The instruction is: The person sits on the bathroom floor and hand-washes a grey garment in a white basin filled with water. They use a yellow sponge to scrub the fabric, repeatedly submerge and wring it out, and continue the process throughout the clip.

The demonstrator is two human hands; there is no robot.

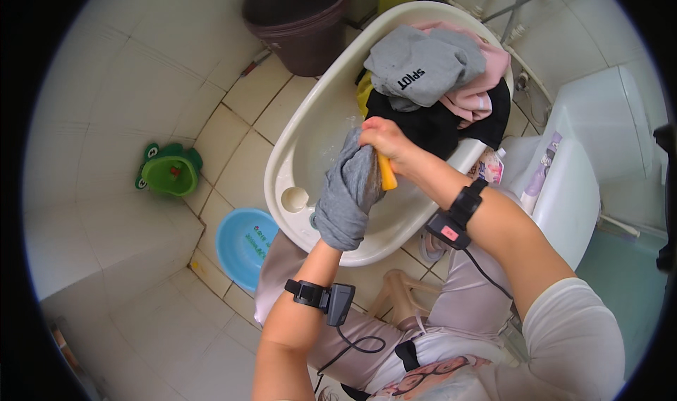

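Observation:
A grey fabric garment (344,200) is wrapped around my left hand, so the hand's fingers are hidden and only the wrist and forearm show below it. My right hand (386,139) grips a yellow-orange brush (387,174), whose brownish bristle side presses on the cloth. The fingertips of that hand also touch the garment's upper end. Both hands are over a white plastic baby bathtub (290,120). At the tub's far end lie a grey garment with dark lettering (423,62), a pink garment (494,65) and black clothing (415,123). Some yellow cloth (363,91) peeks out beside them.
A dark brown bucket (309,41) stands behind the tub. On the left are a green frog-shaped potty urinal (172,173) at the wall and a blue basin (238,242) on the floor. A white toilet (568,189) and a detergent pouch (491,165) are at the right.

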